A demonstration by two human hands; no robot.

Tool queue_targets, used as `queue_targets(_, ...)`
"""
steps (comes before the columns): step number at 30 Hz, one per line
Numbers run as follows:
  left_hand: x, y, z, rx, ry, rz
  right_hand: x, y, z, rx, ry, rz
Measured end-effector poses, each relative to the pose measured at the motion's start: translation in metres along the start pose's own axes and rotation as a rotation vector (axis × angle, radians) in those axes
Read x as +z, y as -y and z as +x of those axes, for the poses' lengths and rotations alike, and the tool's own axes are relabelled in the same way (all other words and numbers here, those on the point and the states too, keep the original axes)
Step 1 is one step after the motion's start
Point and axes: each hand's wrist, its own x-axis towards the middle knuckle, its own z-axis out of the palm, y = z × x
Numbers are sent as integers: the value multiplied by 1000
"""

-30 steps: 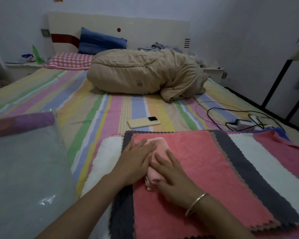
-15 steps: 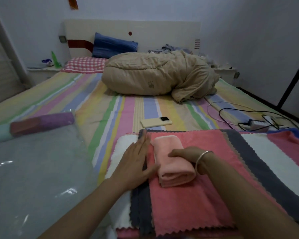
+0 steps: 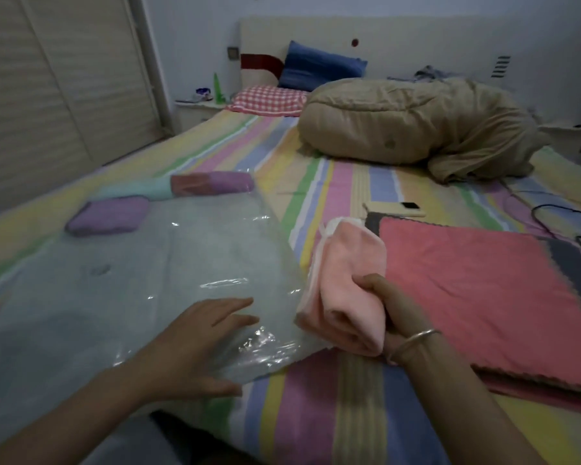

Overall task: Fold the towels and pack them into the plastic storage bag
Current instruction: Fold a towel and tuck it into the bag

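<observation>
I see the right hand [image 3: 384,310] gripping a folded pink towel [image 3: 346,290], held up just beside the near right edge of the clear plastic storage bag [image 3: 141,280]. Left hand [image 3: 198,340] rests on the bag's near corner, fingers spread and straight. Bag lies flat on the striped bed sheet [image 3: 319,407]; folded purple towel [image 3: 109,214] at its far end. Stack of unfolded towels [image 3: 477,283] lies right of the held towel.

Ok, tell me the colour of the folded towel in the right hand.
Light pink; the head view shows the towel gripped by the right hand.
</observation>
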Motion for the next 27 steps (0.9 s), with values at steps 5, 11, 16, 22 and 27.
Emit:
queue_targets(5, -6, 11, -23, -7, 24, 6, 5, -29, -5, 28, -45, -57)
queue_targets(11, -26, 15, -15, -160, 38, -12, 6, -29, -21, 55, -75, -109)
queue_targets(16, -28, 1, 19, -293, -14, -276, 12, -17, -24, -3, -89, -161)
queue_targets(22, -45, -31, 77, -497, -136, -741, 21, -20, -32, -179, 48, -482)
queue_targets(27, -57, -27, 92, -552, -128, -876, 16, -40, -23, -162, -2, -758)
